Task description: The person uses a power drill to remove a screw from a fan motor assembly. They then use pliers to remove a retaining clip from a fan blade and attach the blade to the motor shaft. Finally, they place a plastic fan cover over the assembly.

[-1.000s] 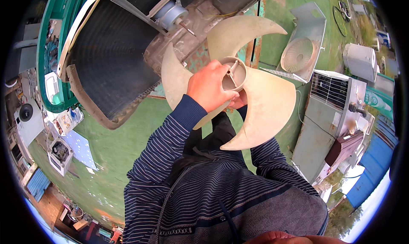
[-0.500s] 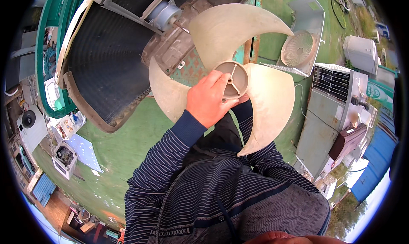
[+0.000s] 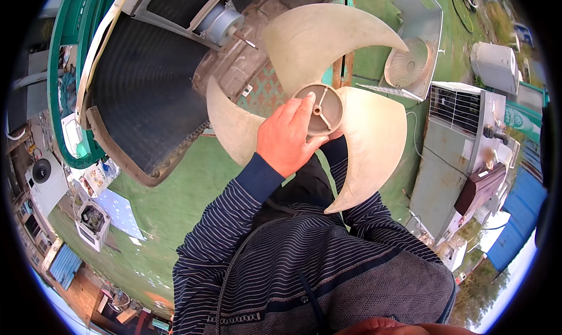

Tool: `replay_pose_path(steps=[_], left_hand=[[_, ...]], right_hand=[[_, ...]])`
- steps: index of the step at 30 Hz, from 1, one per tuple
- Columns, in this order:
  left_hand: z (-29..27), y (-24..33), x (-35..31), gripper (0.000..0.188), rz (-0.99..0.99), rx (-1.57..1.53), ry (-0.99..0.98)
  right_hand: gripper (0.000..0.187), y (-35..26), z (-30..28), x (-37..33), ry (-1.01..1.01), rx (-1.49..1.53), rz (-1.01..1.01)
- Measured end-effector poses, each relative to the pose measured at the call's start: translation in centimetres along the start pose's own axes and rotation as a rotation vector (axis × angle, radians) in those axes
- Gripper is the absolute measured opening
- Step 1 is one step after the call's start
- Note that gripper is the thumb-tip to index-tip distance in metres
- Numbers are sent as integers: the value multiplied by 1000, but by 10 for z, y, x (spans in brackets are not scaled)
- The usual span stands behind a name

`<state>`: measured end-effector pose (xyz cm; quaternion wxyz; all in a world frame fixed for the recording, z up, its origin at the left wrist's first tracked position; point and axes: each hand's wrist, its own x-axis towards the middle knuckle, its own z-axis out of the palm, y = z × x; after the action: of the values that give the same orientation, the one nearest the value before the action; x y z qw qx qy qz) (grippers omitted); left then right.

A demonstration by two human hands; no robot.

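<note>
A large cream plastic fan blade [image 3: 374,139] with three broad, curved vanes is held up in front of my body, its round hollow hub facing me. My left hand [image 3: 285,137] grips the hub's left rim, fingers toward its upper edge and thumb along the bottom. Behind the hub, only a sliver of my right hand [image 3: 336,135] shows below it; its fingers are hidden. Beyond the blade, a silver-blue fan motor [image 3: 221,25] with a bare shaft sits on a bracket in an opened outdoor air-conditioner unit. That unit's dark, curved finned coil [image 3: 146,95] stands to the left.
A metal panel with a round fan grille [image 3: 408,63] lies at the back right. Nearer stands a grey unit with a wire grille [image 3: 453,110], with a maroon case [image 3: 480,187] beside it. A green frame [image 3: 58,89] rises at left. Underfoot is a green floor [image 3: 152,218].
The fingers of my left hand have shifted slightly on the hub rim. The fan blade stays in nearly the same place, while the surroundings have shifted a little in view.
</note>
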<state>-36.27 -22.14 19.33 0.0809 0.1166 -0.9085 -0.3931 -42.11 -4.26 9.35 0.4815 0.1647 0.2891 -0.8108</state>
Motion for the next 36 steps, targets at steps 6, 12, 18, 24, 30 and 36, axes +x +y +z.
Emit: replay_pose_path(steps=[6, 12, 18, 24, 30, 36], left_hand=[[4, 1, 0, 88, -19, -23, -16], [8, 1, -4, 87, -18, -14, -45], [0, -2, 1, 66, -5, -227, -95], [-8, 9, 16, 42, -108, -330, 36], [-33, 32, 33, 67, -504, -422, -198], [-18, 27, 30, 94, -554, -349, -71]], right_hand=[[85, 12, 0, 8, 1, 9, -3], [83, 6, 3, 2, -6, -7, -12], [82, -12, 10, -2, -29, -73, -39], [81, -32, 29, 7, -92, -260, -68], [80, -43, 57, 18, -143, -505, -123], [79, -47, 84, 28, -148, -600, -122]])
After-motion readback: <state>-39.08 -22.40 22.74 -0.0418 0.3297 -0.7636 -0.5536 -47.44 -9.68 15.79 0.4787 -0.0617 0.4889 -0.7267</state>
